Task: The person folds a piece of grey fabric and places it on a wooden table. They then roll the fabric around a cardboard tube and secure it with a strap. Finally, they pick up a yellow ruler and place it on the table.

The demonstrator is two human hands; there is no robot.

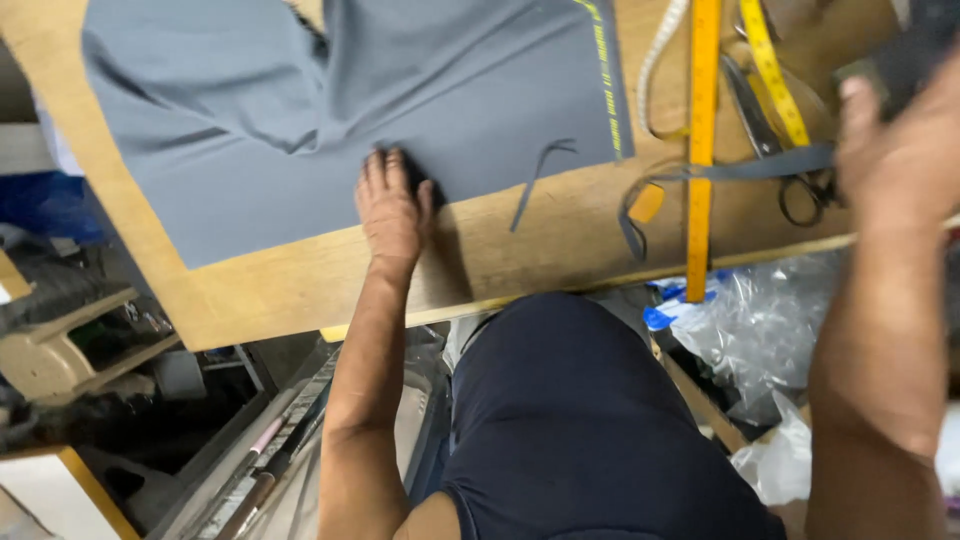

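A large grey fabric [300,110] with a yellow-printed edge lies spread on the wooden table [300,290]. My left hand [392,208] lies flat on the fabric's near edge, fingers apart, holding nothing. My right hand [900,140], blurred at the right, grips a long narrow grey fabric strip [740,170] that stretches left across a yellow ruler [702,150] and loops down near the table edge. Black-handled scissors [770,140] lie under the strip beside that hand.
A yellow measuring tape [772,70] and a white cord [655,60] lie at the table's top right. A thin grey offcut [535,180] rests near the fabric edge. Clear plastic bags [770,320] sit below the table on the right, wooden and metal clutter on the left.
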